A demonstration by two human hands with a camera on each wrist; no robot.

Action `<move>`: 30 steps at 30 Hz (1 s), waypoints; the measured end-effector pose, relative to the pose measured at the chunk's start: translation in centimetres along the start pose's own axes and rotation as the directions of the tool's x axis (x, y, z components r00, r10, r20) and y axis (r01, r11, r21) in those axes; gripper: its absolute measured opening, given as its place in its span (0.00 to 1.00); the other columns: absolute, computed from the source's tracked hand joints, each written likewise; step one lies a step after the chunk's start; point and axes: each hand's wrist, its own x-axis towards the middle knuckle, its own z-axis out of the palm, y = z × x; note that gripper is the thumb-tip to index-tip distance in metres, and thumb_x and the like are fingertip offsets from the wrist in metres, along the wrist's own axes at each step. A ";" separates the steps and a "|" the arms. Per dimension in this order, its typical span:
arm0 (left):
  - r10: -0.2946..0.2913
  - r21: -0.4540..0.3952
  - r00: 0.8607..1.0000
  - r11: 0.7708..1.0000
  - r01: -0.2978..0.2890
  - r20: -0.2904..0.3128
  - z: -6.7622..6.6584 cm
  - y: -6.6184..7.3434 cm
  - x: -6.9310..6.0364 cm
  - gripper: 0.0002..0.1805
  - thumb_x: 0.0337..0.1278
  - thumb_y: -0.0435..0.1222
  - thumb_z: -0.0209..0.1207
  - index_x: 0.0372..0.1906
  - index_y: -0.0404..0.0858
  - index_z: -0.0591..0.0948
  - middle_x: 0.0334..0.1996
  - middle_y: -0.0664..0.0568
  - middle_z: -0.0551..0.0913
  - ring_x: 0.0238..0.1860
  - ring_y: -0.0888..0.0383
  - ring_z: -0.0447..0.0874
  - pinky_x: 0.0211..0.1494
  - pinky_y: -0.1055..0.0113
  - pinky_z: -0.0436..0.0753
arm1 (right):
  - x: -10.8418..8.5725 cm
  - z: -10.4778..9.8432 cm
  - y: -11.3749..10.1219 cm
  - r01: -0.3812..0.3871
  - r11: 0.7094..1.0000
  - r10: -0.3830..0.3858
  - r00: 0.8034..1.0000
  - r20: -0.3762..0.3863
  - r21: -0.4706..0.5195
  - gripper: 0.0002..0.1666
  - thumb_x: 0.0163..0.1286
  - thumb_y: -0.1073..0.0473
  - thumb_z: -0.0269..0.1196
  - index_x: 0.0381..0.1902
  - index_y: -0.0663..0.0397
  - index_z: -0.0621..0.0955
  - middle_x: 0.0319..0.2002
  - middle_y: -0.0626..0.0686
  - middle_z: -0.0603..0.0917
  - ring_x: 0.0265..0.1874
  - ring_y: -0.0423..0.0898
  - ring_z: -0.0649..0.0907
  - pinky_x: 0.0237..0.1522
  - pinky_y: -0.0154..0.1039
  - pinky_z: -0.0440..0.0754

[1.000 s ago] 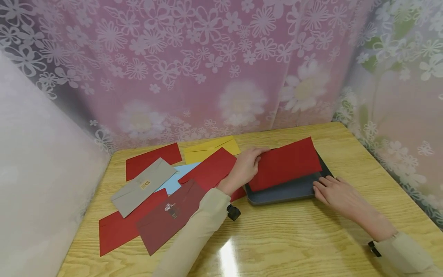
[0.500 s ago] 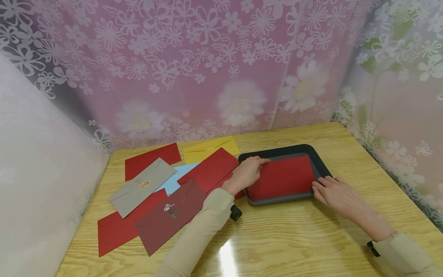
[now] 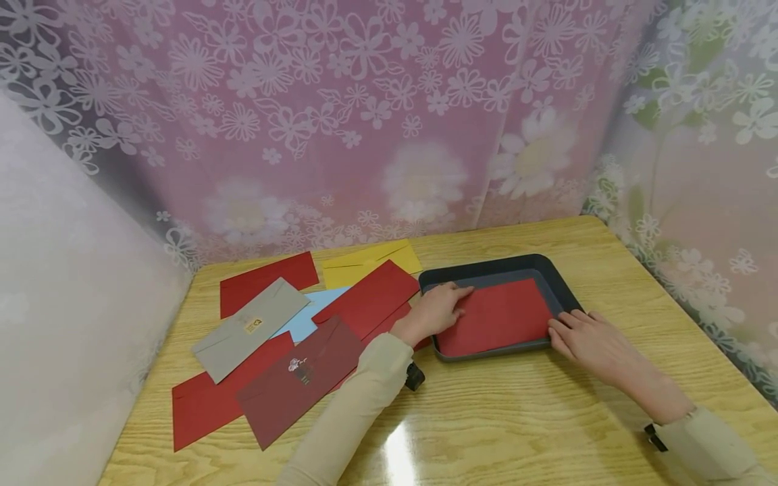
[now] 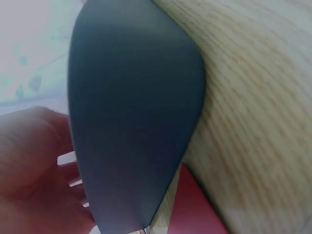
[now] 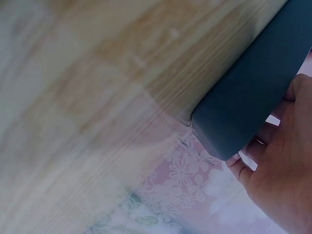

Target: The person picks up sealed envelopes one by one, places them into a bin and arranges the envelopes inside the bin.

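A dark baking tray (image 3: 498,266) stands on the table with a red envelope (image 3: 501,314) lying inside it. Over the tray's left rim reaches my left hand (image 3: 434,310), its forefinger stretched out and touching the envelope's left part. In the left wrist view the tray's outer wall (image 4: 131,107) hides the fingertips and the envelope. At the tray's front right corner my right hand (image 3: 592,341) grips the rim, fingers bent over the edge. The right wrist view shows that hand (image 5: 287,161) against the tray's wall (image 5: 243,97).
Left of the tray lies a spread of overlapping envelopes: a grey one (image 3: 243,337), a maroon one (image 3: 279,398), a yellow one (image 3: 365,260), a light blue one (image 3: 300,327) and several red ones (image 3: 261,280). A floral curtain (image 3: 365,135) hangs behind the wooden table (image 3: 516,418).
The red envelope, tilted above the tray in my left hand a second ago, now lies flat inside. Since then it has slid slightly toward the front. My right hand stays on the rim.
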 end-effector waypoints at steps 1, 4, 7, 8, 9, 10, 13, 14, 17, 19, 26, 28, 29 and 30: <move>0.000 0.017 1.000 1.000 -0.001 0.009 0.1 0.0 0.0 0.29 0.74 0.41 0.57 0.76 0.43 0.68 0.64 0.47 0.76 0.61 0.54 0.78 0.60 0.68 0.78 | 0.0 0.0 0.0 0.003 1.000 -0.003 1.000 -0.008 0.001 0.11 0.70 0.59 0.61 0.43 0.60 0.86 0.37 0.56 0.83 0.35 0.55 0.82 0.36 0.52 0.80; 0.008 0.061 1.000 0.998 -0.010 0.025 0.3 0.0 -0.1 0.32 0.72 0.45 0.59 0.76 0.42 0.68 0.68 0.46 0.72 0.66 0.53 0.73 0.67 0.67 0.74 | 0.0 0.1 0.0 0.011 1.000 -0.011 1.000 -0.018 0.001 0.13 0.75 0.57 0.58 0.43 0.60 0.85 0.37 0.56 0.83 0.35 0.55 0.81 0.36 0.52 0.80; 0.018 0.080 1.000 0.997 -0.020 0.019 0.4 -0.1 -0.2 0.32 0.72 0.46 0.59 0.75 0.41 0.69 0.68 0.47 0.72 0.67 0.53 0.73 0.69 0.66 0.73 | 0.0 0.2 0.1 0.018 1.000 -0.018 0.999 -0.029 0.000 0.20 0.81 0.54 0.51 0.42 0.60 0.85 0.37 0.56 0.83 0.35 0.55 0.81 0.36 0.52 0.80; 0.019 0.078 1.000 0.997 -0.020 0.015 0.4 -0.1 -0.2 0.31 0.72 0.46 0.59 0.75 0.42 0.69 0.68 0.47 0.73 0.67 0.53 0.73 0.69 0.66 0.73 | 0.0 0.2 0.1 0.021 1.000 -0.021 0.999 -0.038 0.000 0.21 0.82 0.53 0.50 0.42 0.60 0.85 0.37 0.56 0.83 0.34 0.55 0.81 0.35 0.51 0.80; 0.018 0.075 1.000 0.997 -0.018 0.008 0.3 -0.1 -0.2 0.31 0.73 0.46 0.59 0.75 0.42 0.69 0.68 0.47 0.74 0.67 0.54 0.74 0.68 0.65 0.73 | 0.0 0.2 0.1 0.025 1.000 -0.025 0.999 -0.048 0.000 0.22 0.82 0.53 0.49 0.41 0.60 0.85 0.36 0.55 0.83 0.33 0.54 0.81 0.34 0.51 0.80; 0.016 0.072 1.000 0.997 -0.015 -0.005 0.2 -0.1 -0.3 0.30 0.73 0.45 0.58 0.75 0.43 0.70 0.67 0.48 0.74 0.66 0.54 0.75 0.68 0.65 0.74 | 0.0 0.2 0.1 0.031 1.000 -0.031 0.998 -0.059 -0.001 0.22 0.82 0.53 0.49 0.41 0.60 0.85 0.36 0.55 0.83 0.32 0.54 0.81 0.33 0.50 0.79; 0.001 0.043 0.997 0.999 0.003 -0.079 -0.3 -0.2 -0.5 0.25 0.74 0.43 0.58 0.72 0.44 0.74 0.64 0.50 0.78 0.63 0.55 0.78 0.63 0.66 0.78 | 0.0 0.3 0.0 0.042 0.999 -0.042 0.995 -0.087 0.003 0.21 0.81 0.54 0.49 0.39 0.60 0.85 0.34 0.55 0.83 0.31 0.53 0.80 0.31 0.49 0.79; -0.007 0.035 0.993 0.999 0.011 -0.116 -0.5 -0.2 -0.7 0.23 0.74 0.43 0.58 0.70 0.45 0.76 0.62 0.51 0.79 0.60 0.56 0.79 0.60 0.67 0.80 | 0.0 0.3 0.0 0.043 0.999 -0.042 0.995 -0.091 0.005 0.21 0.81 0.54 0.50 0.39 0.60 0.85 0.34 0.55 0.82 0.30 0.53 0.80 0.31 0.49 0.79; -0.034 0.001 0.972 0.999 0.035 -0.231 -1.4 -0.2 -1.2 0.16 0.75 0.42 0.57 0.62 0.47 0.82 0.54 0.54 0.83 0.47 0.60 0.84 0.44 0.72 0.83 | -0.1 0.3 0.0 0.047 0.999 -0.046 0.995 -0.092 0.004 0.26 0.84 0.52 0.44 0.40 0.60 0.85 0.35 0.56 0.83 0.31 0.54 0.81 0.32 0.50 0.79; -0.049 -0.012 0.954 0.999 0.047 -0.295 -2.0 -0.3 -1.6 0.14 0.75 0.43 0.57 0.57 0.48 0.85 0.50 0.56 0.85 0.39 0.64 0.83 0.35 0.75 0.80 | -0.1 0.3 0.0 0.051 0.999 -0.051 0.995 -0.089 0.001 0.29 0.85 0.51 0.42 0.40 0.61 0.85 0.35 0.56 0.83 0.32 0.54 0.81 0.32 0.50 0.80; -0.039 0.001 0.915 0.999 0.043 -0.402 -3.7 -0.5 -3.4 0.11 0.74 0.43 0.58 0.51 0.48 0.87 0.44 0.58 0.87 0.28 0.67 0.78 0.24 0.78 0.72 | -0.1 0.1 0.2 0.060 0.998 -0.060 0.997 -0.048 -0.006 0.28 0.86 0.51 0.42 0.43 0.61 0.85 0.38 0.57 0.83 0.35 0.56 0.82 0.34 0.52 0.80; -0.030 0.014 0.909 0.999 0.039 -0.415 -4.0 -0.7 -3.9 0.10 0.74 0.42 0.58 0.50 0.47 0.87 0.43 0.58 0.87 0.28 0.67 0.78 0.24 0.78 0.71 | -0.1 0.2 0.3 0.065 0.998 -0.065 0.997 -0.046 -0.008 0.33 0.87 0.49 0.37 0.43 0.61 0.85 0.38 0.57 0.84 0.35 0.56 0.82 0.35 0.52 0.81; -0.025 0.018 0.906 0.999 0.037 -0.423 -4.1 -0.8 -4.3 0.10 0.73 0.42 0.59 0.50 0.47 0.87 0.43 0.58 0.87 0.28 0.66 0.78 0.24 0.78 0.71 | -0.1 0.2 0.3 0.068 0.998 -0.068 0.996 -0.052 -0.008 0.37 0.87 0.48 0.33 0.43 0.61 0.85 0.38 0.57 0.84 0.34 0.56 0.82 0.34 0.52 0.81; -0.023 0.023 0.901 0.999 0.036 -0.433 -4.1 -0.9 -4.6 0.10 0.73 0.42 0.59 0.50 0.47 0.87 0.43 0.58 0.87 0.28 0.66 0.78 0.24 0.77 0.71 | -0.1 0.3 0.3 0.067 0.998 -0.067 0.996 -0.053 -0.005 0.36 0.87 0.47 0.34 0.43 0.61 0.85 0.37 0.57 0.83 0.34 0.56 0.82 0.34 0.52 0.80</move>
